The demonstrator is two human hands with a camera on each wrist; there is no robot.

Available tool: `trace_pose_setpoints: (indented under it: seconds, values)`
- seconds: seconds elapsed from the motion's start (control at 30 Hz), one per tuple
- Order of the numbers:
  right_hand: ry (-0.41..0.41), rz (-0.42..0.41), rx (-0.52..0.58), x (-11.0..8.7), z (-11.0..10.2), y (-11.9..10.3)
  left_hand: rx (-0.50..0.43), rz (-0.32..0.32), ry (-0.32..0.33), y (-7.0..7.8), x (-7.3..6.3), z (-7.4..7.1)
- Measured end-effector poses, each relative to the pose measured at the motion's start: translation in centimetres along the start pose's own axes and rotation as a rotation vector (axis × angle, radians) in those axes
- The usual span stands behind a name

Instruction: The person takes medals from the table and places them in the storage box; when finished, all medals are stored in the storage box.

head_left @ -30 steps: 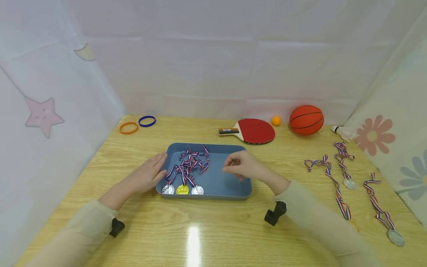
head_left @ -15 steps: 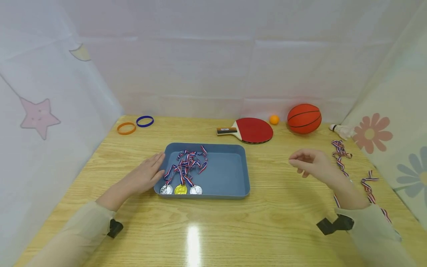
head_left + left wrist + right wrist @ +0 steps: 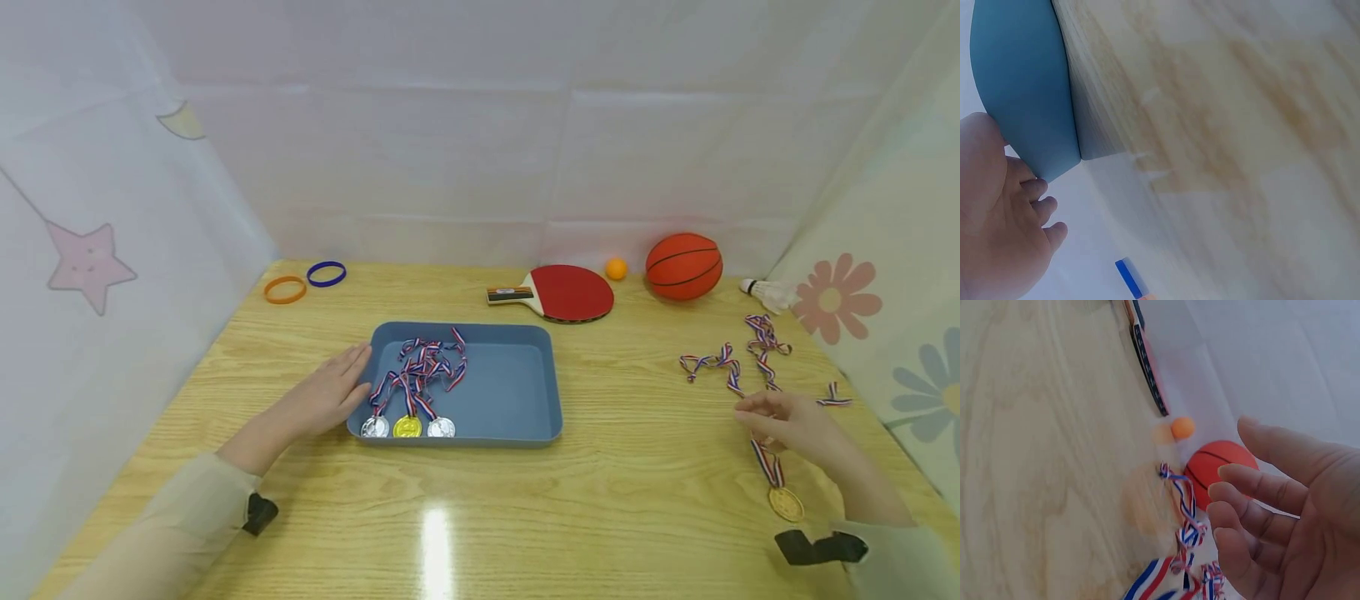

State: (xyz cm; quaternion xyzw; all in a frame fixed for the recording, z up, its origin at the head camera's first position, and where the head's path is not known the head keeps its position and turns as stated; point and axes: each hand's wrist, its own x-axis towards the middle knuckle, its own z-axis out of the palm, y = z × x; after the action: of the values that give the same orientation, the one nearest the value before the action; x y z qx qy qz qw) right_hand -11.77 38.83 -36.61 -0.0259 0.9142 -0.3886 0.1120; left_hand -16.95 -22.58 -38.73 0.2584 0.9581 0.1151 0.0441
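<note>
One gold medal (image 3: 786,504) on striped ribbon (image 3: 767,464), toward the table's (image 3: 622,500) right edge! Hovering above ribbon with loosely curled right hand (image 3: 791,429), grasping nothing; touching tray's (image 3: 510,387) left edge with straight-fingered left hand (image 3: 321,396).

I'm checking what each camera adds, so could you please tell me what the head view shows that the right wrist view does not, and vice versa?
Only the head view shows the blue-grey tray with three medals in it, the left hand, the gold medal on the table, the orange wristband, the blue wristband and the shuttlecock.

Only the right wrist view shows the right hand from the palm side.

Both show that hand, the table, paddle, basketball, orange ball and striped ribbons.
</note>
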Motion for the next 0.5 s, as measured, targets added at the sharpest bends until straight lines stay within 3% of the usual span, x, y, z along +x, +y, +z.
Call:
trace_pose_setpoints:
  seconds: [0.2,0.33,0.5]
  values:
    - [-0.050,0.081,0.024,-1.6,-0.2,2.5,0.001,0.006,0.015,0.0,0.0,0.0]
    - [-0.042,0.048,0.010,-2.5,-0.3,3.4,0.012,0.007,0.009,-0.1,0.0,0.2]
    - [-0.049,0.073,-0.057,-3.4,-0.4,4.1,0.009,0.010,0.014,-0.2,0.1,0.3]
